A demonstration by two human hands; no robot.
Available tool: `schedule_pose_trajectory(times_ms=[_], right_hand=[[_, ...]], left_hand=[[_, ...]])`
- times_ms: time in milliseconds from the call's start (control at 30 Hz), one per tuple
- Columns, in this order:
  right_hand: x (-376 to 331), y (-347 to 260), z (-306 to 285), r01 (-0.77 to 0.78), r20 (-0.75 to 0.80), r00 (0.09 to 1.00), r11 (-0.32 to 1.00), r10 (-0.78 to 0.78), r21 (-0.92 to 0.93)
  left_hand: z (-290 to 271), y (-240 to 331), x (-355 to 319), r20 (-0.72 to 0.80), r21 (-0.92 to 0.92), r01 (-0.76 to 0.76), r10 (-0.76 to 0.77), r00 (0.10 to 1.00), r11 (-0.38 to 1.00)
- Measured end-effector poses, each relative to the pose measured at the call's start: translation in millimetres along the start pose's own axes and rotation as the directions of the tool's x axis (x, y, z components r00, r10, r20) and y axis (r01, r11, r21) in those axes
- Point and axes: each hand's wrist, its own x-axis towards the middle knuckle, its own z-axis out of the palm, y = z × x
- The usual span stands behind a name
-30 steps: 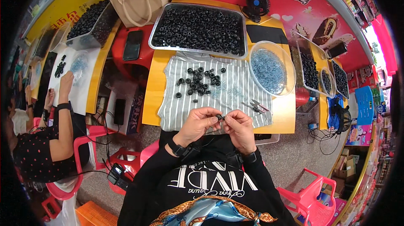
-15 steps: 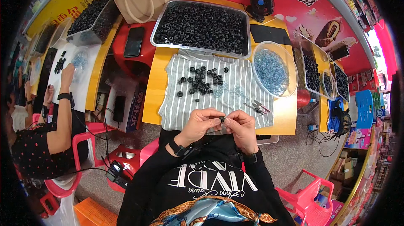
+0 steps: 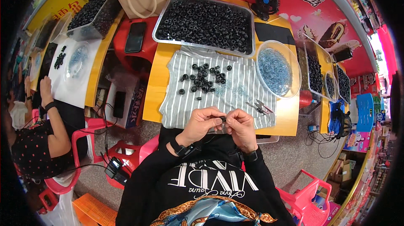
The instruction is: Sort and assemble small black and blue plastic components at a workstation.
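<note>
Left hand (image 3: 203, 121) pinching a black bead (image 3: 222, 119), right hand (image 3: 241, 128) pinched, contents unclear. Fiddly handling imo, next needs steadiness.

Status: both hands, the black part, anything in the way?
Left hand pinches small black part. Right hand up against it, grip unclear. Snips-like tool on striped cloth, clear of fingers.

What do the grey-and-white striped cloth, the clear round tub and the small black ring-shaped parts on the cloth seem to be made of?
Grey-and-white striped cloth: soft matte fabric, from its creases and wavy edges.
Clear round tub: probably smooth plastic; its wall is see-through and shiny.
Small black ring-shaped parts: perhaps rubber or plastic, dark with slight highlights; I can't tell which.
</note>
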Motion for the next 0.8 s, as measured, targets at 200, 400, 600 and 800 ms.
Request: schedule_pose_trajectory(times_ms=[200,400,600,800], right_hand=[[0.5,3.7,2.3,0.016,0.013,1.0,0.997,-0.017,0.079],[0.0,7.1,1.5,0.029,-0.03,0.999,0.997,-0.027,0.071],[-0.8,5.8,6.9,0.03,-0.073,0.997,0.997,-0.025,0.076],[0.1,3.0,7.1,0.032,-0.022,0.999,0.999,-0.031,0.043]], left_hand=[[1.8,-2.6,-2.3,-0.041,0.072,-0.024,0.027,0.999,0.997],[3.3,-3.3,-1.8,-0.032,0.13,-0.065,0.07,0.997,0.989],[4.5,-3.5,-2.1,-0.023,0.184,-0.121,0.128,0.992,0.975],[3.8,-1.4,-2.8,-0.015,0.183,-0.115,0.12,0.993,0.976]])
